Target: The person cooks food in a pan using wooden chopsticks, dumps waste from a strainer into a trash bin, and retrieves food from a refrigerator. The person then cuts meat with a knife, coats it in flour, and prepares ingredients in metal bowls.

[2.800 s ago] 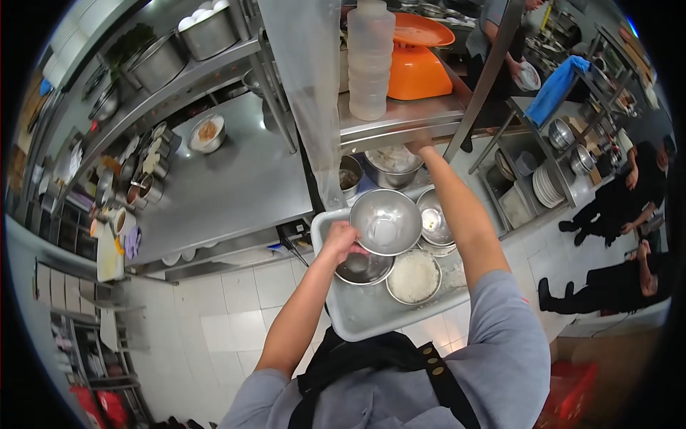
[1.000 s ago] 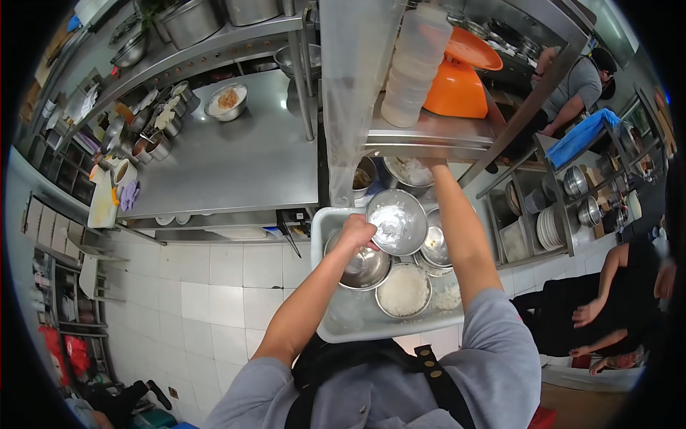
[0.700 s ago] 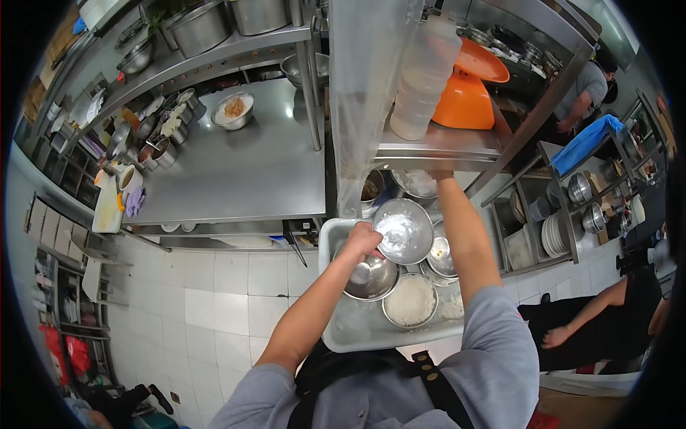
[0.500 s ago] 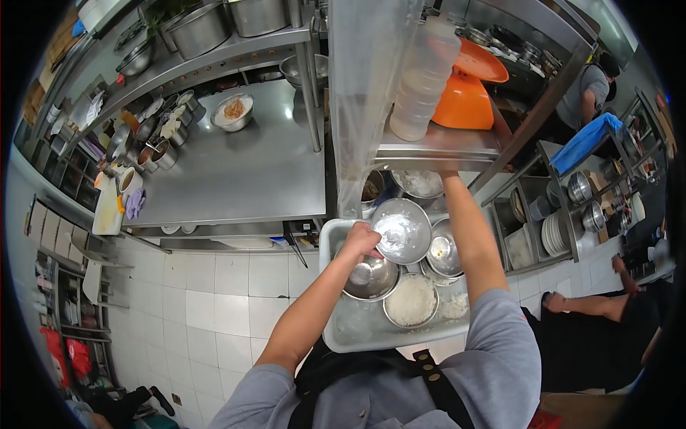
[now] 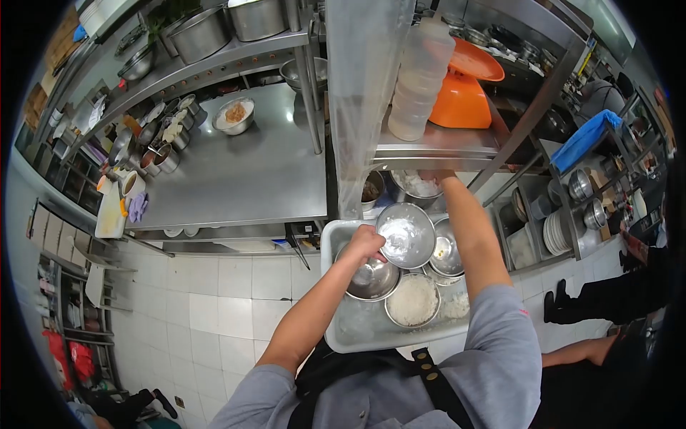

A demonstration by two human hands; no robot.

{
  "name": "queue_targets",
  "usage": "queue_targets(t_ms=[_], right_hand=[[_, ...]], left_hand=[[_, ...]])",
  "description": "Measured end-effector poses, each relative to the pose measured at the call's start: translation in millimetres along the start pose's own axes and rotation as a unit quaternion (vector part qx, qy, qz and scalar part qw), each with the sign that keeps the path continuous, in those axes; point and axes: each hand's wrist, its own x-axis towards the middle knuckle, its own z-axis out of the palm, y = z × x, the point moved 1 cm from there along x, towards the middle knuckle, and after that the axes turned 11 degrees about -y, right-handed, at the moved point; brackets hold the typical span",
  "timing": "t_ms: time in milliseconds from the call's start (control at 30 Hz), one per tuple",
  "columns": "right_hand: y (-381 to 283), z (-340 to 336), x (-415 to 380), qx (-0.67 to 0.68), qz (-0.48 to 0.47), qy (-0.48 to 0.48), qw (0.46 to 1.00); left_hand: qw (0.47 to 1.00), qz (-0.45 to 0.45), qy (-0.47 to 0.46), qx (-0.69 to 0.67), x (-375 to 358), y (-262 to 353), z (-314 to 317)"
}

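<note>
My left hand (image 5: 366, 244) grips the rim of a metal bowl (image 5: 406, 236) dusted inside with white powder, tilted above the tub. My right hand (image 5: 434, 175) reaches under the shelf into a metal pot (image 5: 411, 201) of white powdery stuff; its fingers are blurred and partly hidden. Below, a pale plastic tub (image 5: 348, 339) holds several metal bowls. Among them are a bowl of white crumbs (image 5: 412, 301), a shiny bowl (image 5: 373, 280) and a bowl with small yellowish bits (image 5: 447, 247). A smaller pot with brown contents (image 5: 371, 191) stands left of the powder pot.
On the shelf above my right hand stand an orange scale (image 5: 463, 100) and a clear plastic bottle (image 5: 421, 79). A steel table (image 5: 243, 171) on the left carries a bowl of orange-brown food (image 5: 234, 116) and small containers. People in dark clothes (image 5: 607, 297) are at the right.
My right hand has come more into view over the powder pot. The bowl in my left hand has shifted slightly right and down. People at the right have moved.
</note>
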Motion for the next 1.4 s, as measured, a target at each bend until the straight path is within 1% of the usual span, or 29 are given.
queue_targets(t_ms=[33, 133, 167, 333, 433, 467, 567, 633, 667, 700, 733, 767, 833, 867, 900, 933, 1000, 1033, 1100, 1133, 1200, 1233, 1267, 1300, 1333, 1400], right_hand=[[0.7, -0.9, -0.1, -0.002, -0.001, 0.001, 1.0], [19.7, -19.4, 3.7, 0.112, 0.02, -0.064, 0.991], [22.9, -22.1, 4.4, 0.128, 0.024, -0.075, 0.989], [13.5, 1.5, 2.2, 0.043, -0.002, -0.05, 0.998], [14.3, -0.2, 5.6, 0.056, -0.035, -0.079, 0.995], [11.4, 1.7, 4.0, 0.052, -0.053, -0.088, 0.993], [1.4, 5.8, -0.3, 0.007, -0.105, -0.085, 0.991], [-5.4, 12.1, 0.5, 0.008, -0.12, -0.1, 0.988], [-11.4, 14.6, 6.6, 0.139, -0.064, -0.129, 0.98], [-12.8, 12.4, 13.1, 0.265, 0.004, -0.148, 0.953], [-2.1, 1.5, 8.8, 0.38, 0.084, -0.154, 0.908], [18.1, -14.4, -13.2, 0.484, 0.167, -0.146, 0.846], [-40.3, -58.8, -49.1, 0.286, 0.189, -0.284, 0.895], [-72.3, -83.9, -68.9, 0.183, 0.18, -0.352, 0.9], [-94.6, -85.6, -95.6, 0.331, 0.001, -0.189, 0.924], [-94.5, -81.9, -101.6, 0.274, -0.031, -0.178, 0.945], [-82.4, -62.8, -112.7, 0.278, -0.071, -0.155, 0.945], [-85.0, -67.6, -117.4, 0.279, -0.07, -0.152, 0.946], [-96.4, -80.4, -124.8, 0.281, -0.004, -0.269, 0.921], [-101.9, -73.7, -131.1, 0.291, -0.033, -0.267, 0.918], [-106.3, -62.9, -136.0, 0.233, 0.026, -0.43, 0.872], [-100.8, -50.6, -139.2, 0.233, 0.028, -0.429, 0.872], [-91.0, -28.3, -139.5, 0.146, -0.03, -0.39, 0.909], [-85.4, -16.2, -140.3, 0.057, -0.088, -0.348, 0.932], [-84.7, -17.7, -144.5, 0.058, -0.088, -0.348, 0.931], [-83.8, -25.3, -134.2, 0.179, -0.046, -0.292, 0.938]], left_hand=[[1.0, 0.0, 0.007, 0.015, 0.9, 2.3, 0.4], [1.0, 0.004, 0.0, 0.001, -0.2, 4.0, -0.2], [1.0, 0.005, 0.001, 0.0, 0.6, 4.5, -0.7], [1.0, -0.009, -0.028, -0.004, 0.8, 8.4, 1.3], [0.999, -0.003, 0.004, -0.04, 17.7, -9.8, -4.6], [0.999, -0.011, -0.028, -0.038, 7.0, 3.2, -3.5], [0.997, -0.021, 0.005, -0.068, 1.2, 15.4, 1.0], [0.995, 0.001, 0.028, -0.093, 4.3, 10.7, 2.4], [0.994, -0.005, -0.002, -0.106, -1.9, 16.9, 1.8], [0.994, -0.004, -0.008, -0.109, -2.8, 17.0, 0.6], [0.994, 0.003, -0.002, -0.105, -10.8, 24.2, 1.8], [0.993, -0.007, -0.017, -0.116, -1.7, 18.8, 0.8], [0.994, -0.006, -0.028, -0.108, -2.5, 22.9, 2.0], [0.995, -0.016, -0.012, -0.098, 3.1, 20.2, 2.2], [0.995, -0.016, -0.008, -0.095, 7.0, 16.1, 1.6], [0.996, -0.013, 0.001, -0.092, 8.9, 14.9, 1.4], [0.996, -0.006, 0.001, -0.085, 3.8, 16.4, 5.3], [0.997, 0.001, 0.002, -0.078, 1.6, 18.2, 6.1], [0.997, 0.002, 0.001, -0.073, -1.0, 21.1, 6.6], [0.997, 0.0, 0.0, -0.071, -2.4, 20.4, 8.5], [0.997, 0.005, 0.0, -0.081, -4.6, 20.3, 10.2], [0.996, 0.011, 0.002, -0.092, -5.4, 20.4, 10.3], [0.996, 0.014, 0.001, -0.092, -2.9, 19.5, 8.6], [0.995, 0.019, -0.004, -0.096, 0.3, 13.6, 5.8], [0.995, 0.022, -0.008, -0.1, -0.6, 9.1, 4.7], [0.993, 0.031, 0.0, -0.112, 0.9, 6.5, 1.4]])
